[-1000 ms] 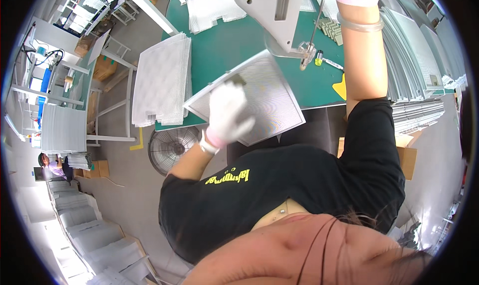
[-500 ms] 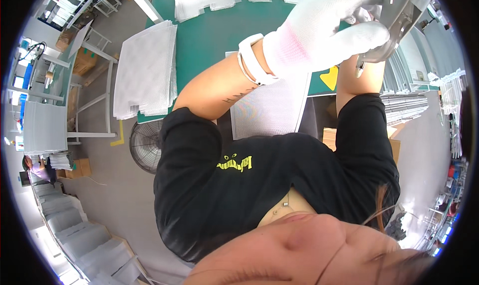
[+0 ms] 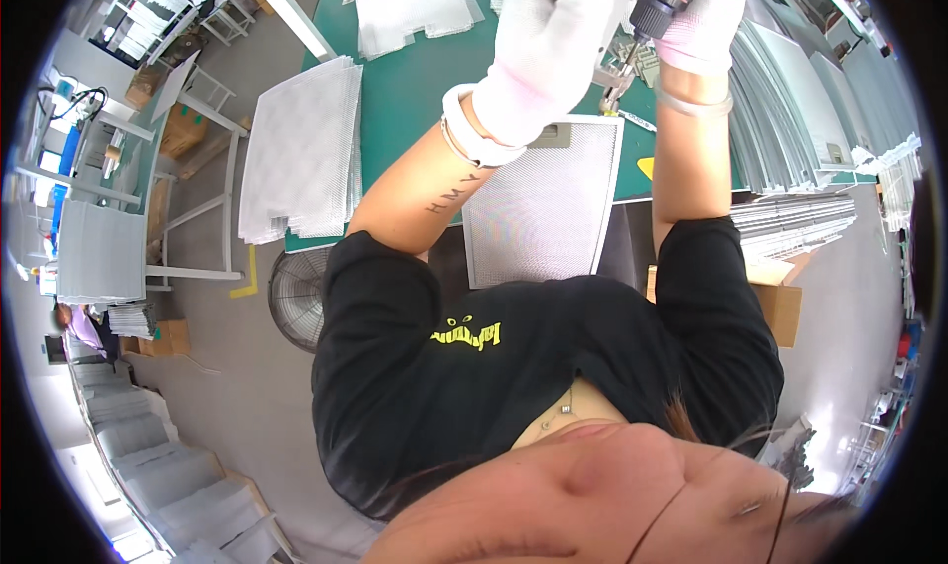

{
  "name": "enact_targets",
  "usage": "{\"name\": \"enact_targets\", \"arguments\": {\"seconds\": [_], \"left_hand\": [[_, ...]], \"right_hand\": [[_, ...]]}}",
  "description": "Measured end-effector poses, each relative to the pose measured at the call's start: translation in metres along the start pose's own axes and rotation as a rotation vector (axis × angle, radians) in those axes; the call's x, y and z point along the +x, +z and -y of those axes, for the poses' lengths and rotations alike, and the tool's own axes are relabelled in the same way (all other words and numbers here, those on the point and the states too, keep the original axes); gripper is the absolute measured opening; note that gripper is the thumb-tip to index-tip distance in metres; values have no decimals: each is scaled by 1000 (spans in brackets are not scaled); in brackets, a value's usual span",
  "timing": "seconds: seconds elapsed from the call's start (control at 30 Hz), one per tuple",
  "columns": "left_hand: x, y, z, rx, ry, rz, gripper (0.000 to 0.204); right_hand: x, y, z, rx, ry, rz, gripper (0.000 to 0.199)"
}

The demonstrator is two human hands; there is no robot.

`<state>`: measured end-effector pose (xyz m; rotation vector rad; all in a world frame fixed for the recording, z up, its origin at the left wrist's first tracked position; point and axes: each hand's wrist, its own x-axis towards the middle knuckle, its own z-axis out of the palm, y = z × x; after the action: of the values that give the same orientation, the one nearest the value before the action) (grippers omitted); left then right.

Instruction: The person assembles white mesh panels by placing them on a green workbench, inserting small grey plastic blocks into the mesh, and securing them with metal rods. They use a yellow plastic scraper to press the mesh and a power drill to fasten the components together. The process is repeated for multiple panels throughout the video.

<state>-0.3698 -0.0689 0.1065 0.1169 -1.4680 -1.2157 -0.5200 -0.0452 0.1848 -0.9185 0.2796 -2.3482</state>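
Note:
My right hand [image 3: 703, 26], in a white glove, is wrapped round a power screwdriver [image 3: 655, 13] with a black chuck; its body runs out past the upper edge. The slim bit points down beside small metal parts [image 3: 644, 62] on the green table. To the left is my gloved left hand [image 3: 548, 45], above the top end of a framed mesh panel [image 3: 538, 213]. Its fingertips are cut off by the upper edge, so its grip is hidden. A small metal plate [image 3: 549, 137] sits at the panel's top edge, and the panel's lower end overhangs the table.
A stack of mesh sheets [image 3: 301, 154] lies on the table's left end, with another stack [image 3: 415, 13] farther back. Many framed panels [image 3: 775, 110] stand in a row at the right. A floor fan [image 3: 299, 302] and a cardboard box [image 3: 778, 312] are below table height.
My left hand has moved left from the upper right. The shiny metal piece near it is out of view, and the power screwdriver now shows in my right hand.

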Motion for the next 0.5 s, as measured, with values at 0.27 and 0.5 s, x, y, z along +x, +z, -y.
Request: {"name": "enact_targets", "arguments": {"seconds": [0.27, 0.5], "left_hand": [[-11, -54, 57, 1244, 735, -214, 61], [-10, -43, 47, 977, 663, -3, 64]], "right_hand": [[-4, 37, 11, -306, -49, 118, 16], [8, 29, 15, -208, -48, 297, 15]]}}
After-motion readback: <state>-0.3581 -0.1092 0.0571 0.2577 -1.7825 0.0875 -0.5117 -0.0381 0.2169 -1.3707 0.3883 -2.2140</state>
